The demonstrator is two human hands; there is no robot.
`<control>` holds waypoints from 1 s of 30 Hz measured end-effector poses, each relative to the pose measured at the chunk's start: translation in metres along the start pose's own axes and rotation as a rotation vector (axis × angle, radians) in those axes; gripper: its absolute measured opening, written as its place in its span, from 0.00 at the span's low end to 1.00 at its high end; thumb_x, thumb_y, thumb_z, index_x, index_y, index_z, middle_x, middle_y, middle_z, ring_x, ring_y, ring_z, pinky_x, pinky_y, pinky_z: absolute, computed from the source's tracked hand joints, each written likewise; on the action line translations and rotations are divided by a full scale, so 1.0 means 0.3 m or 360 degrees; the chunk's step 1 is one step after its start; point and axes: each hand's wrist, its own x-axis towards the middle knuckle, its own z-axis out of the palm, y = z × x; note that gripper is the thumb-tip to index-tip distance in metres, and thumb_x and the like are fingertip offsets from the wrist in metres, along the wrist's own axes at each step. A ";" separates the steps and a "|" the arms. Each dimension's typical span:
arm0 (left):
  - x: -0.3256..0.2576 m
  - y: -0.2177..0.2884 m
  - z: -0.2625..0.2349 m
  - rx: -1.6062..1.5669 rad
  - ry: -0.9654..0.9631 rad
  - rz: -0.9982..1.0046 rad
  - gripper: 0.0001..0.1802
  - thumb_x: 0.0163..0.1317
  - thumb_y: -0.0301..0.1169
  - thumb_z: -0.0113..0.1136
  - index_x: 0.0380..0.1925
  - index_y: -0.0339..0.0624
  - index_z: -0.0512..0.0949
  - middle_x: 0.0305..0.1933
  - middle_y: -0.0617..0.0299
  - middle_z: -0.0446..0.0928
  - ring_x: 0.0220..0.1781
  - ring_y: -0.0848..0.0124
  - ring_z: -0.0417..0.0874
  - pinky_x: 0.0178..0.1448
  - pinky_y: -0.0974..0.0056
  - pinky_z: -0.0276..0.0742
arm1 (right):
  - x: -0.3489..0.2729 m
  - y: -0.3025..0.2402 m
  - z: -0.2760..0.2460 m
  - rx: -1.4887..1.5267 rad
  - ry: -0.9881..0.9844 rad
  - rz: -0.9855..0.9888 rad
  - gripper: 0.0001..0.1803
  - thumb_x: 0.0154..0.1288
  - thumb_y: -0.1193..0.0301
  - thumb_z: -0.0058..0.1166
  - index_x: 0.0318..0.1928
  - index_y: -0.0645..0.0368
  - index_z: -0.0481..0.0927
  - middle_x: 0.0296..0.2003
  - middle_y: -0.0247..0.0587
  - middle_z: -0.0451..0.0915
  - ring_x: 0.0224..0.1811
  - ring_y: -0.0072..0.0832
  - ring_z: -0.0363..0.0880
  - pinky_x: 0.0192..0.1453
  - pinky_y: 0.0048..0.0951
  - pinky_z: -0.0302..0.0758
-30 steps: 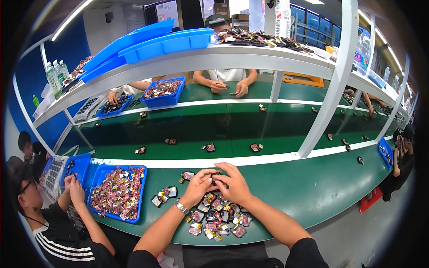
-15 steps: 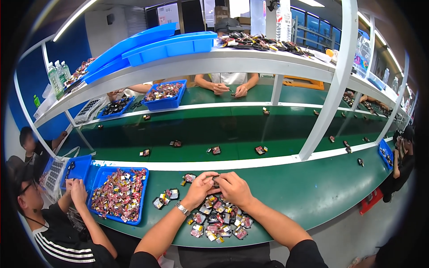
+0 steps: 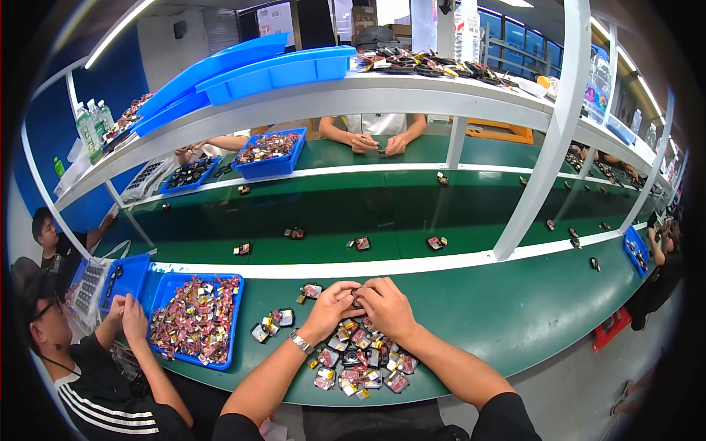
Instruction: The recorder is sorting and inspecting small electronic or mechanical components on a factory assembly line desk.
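1. Left hand (image 3: 332,307) and right hand (image 3: 384,307) pinch one small dark square part (image 3: 357,299) between their fingertips.
2. It sits over the near pile of small pink-and-silver parts (image 3: 358,361) on the green bench (image 3: 515,309); blue plastic tray (image 3: 163,292) lies left.

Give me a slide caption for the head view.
Both hands, left hand and right hand, pinch one small part above a pile of parts.

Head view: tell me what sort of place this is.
Likely an electronics assembly line: a long green workbench with white shelving, blue plastic bins of small parts, and several people seated handling little components.
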 end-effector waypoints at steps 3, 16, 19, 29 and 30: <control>-0.004 -0.001 0.004 0.0029 -0.0003 -0.0021 0.13 0.72 0.26 0.45 0.55 0.36 0.68 0.50 0.58 0.76 0.54 0.70 0.79 0.58 0.61 0.81 | 0.003 -0.001 -0.002 0.0000 0.0023 0.0023 0.08 0.52 0.75 0.62 0.35 0.57 0.81 0.36 0.36 0.76 0.39 0.35 0.77 0.38 0.33 0.78; 0.011 -0.017 0.005 0.0176 0.0188 0.0119 0.11 0.71 0.25 0.47 0.50 0.34 0.70 0.47 0.57 0.78 0.48 0.71 0.81 0.47 0.65 0.85 | 0.004 0.018 0.005 0.0587 0.0032 0.0375 0.12 0.55 0.78 0.61 0.41 0.63 0.81 0.37 0.43 0.78 0.37 0.35 0.81 0.41 0.29 0.78; 0.010 -0.033 0.013 0.0340 0.0189 0.0207 0.11 0.71 0.25 0.48 0.50 0.34 0.70 0.47 0.56 0.78 0.48 0.72 0.81 0.45 0.66 0.85 | 0.002 0.027 0.007 0.0682 0.0026 0.0574 0.10 0.56 0.79 0.59 0.40 0.66 0.80 0.35 0.46 0.80 0.33 0.33 0.84 0.39 0.29 0.79; 0.008 -0.036 0.020 0.0478 0.0158 0.0250 0.12 0.69 0.22 0.49 0.51 0.33 0.70 0.48 0.57 0.76 0.46 0.74 0.79 0.43 0.69 0.82 | 0.002 0.024 0.002 0.0710 -0.0054 0.0641 0.11 0.54 0.78 0.61 0.40 0.65 0.81 0.34 0.42 0.80 0.32 0.27 0.83 0.39 0.25 0.79; 0.011 -0.033 0.022 0.0498 0.0175 0.0253 0.11 0.68 0.22 0.50 0.50 0.33 0.70 0.47 0.57 0.76 0.45 0.74 0.80 0.42 0.69 0.82 | 0.002 0.024 0.002 0.0696 -0.0058 0.0645 0.11 0.54 0.78 0.61 0.40 0.65 0.81 0.34 0.42 0.80 0.32 0.26 0.83 0.39 0.25 0.79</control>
